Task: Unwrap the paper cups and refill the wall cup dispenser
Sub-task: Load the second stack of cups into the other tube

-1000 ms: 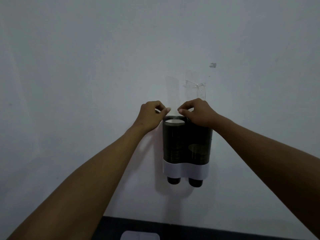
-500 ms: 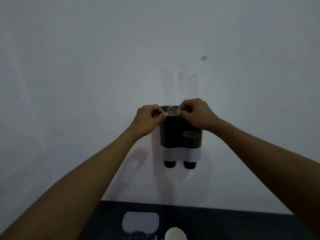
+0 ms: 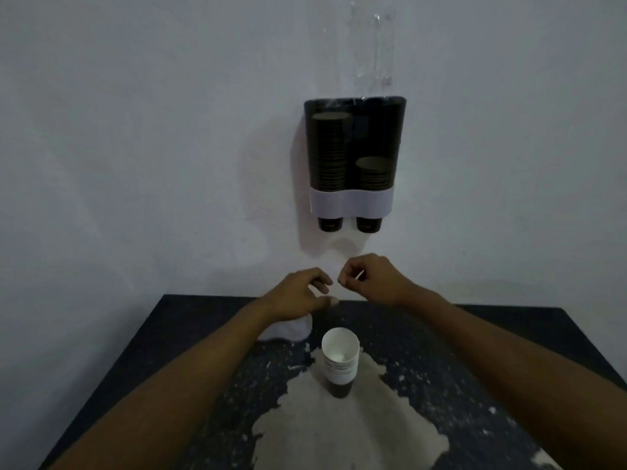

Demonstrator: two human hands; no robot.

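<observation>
Black tabletop (image 3: 509, 351) lies below you; the wall cup dispenser (image 3: 354, 154) hangs above it, left tube fuller than right. Your next stack of paper cups (image 3: 340, 359) stands upright, long axis vertical, just below both hands. Your left hand (image 3: 300, 293), fingers loosely spread and empty, is nearer; your right hand (image 3: 371, 278) pinches something thin, unidentifiable.

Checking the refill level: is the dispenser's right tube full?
Not full. In the dispenser, the right stack ends far below the left stack.
</observation>
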